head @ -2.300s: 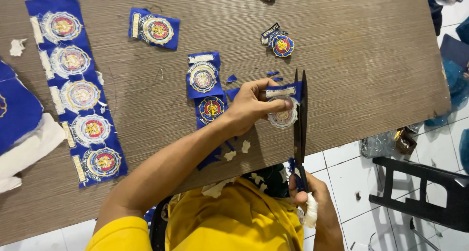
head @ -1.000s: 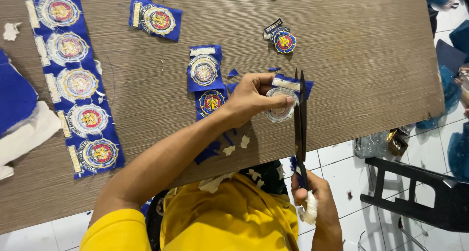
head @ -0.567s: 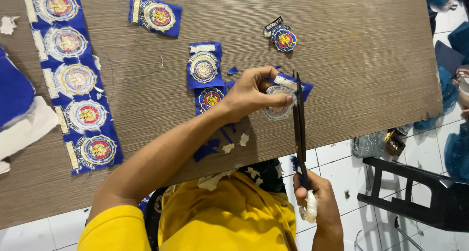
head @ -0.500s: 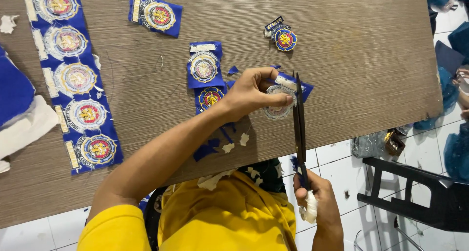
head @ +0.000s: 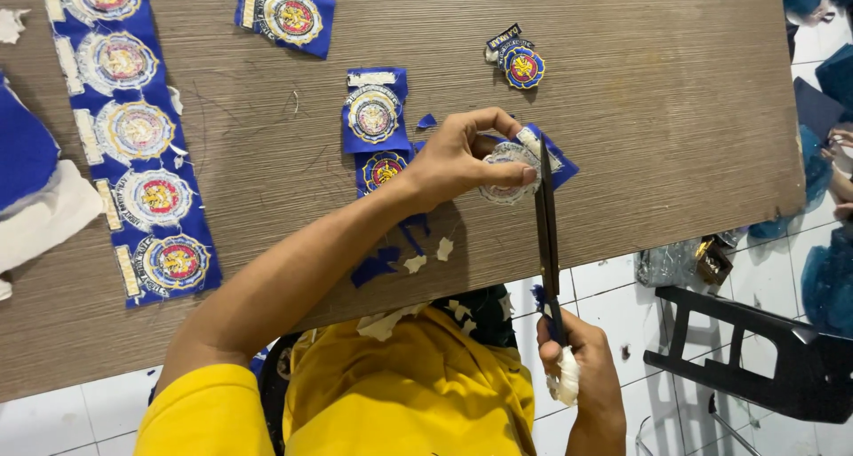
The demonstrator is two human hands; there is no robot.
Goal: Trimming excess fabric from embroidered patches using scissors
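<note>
My left hand (head: 462, 154) pinches a round embroidered patch on blue cloth (head: 508, 161), held with its pale back up over the wooden table (head: 640, 136). My right hand (head: 582, 376) grips the handles of long dark scissors (head: 546, 221) near the table's front edge. The blades point away from me and meet the right edge of the patch. Two more blue patches (head: 373, 111) lie just left of my left hand.
A long blue strip of several round patches (head: 133, 136) lies at the left, beside a blue and white cloth pile (head: 35, 190). Single patches (head: 286, 14) and a trimmed one (head: 522, 65) lie farther back. Cloth scraps (head: 418, 262) sit near the edge. A black chair (head: 755, 358) stands at the right.
My left hand has turned the patch slightly against the blades, and the scissors have stayed at its right edge. My view has shifted a little.
</note>
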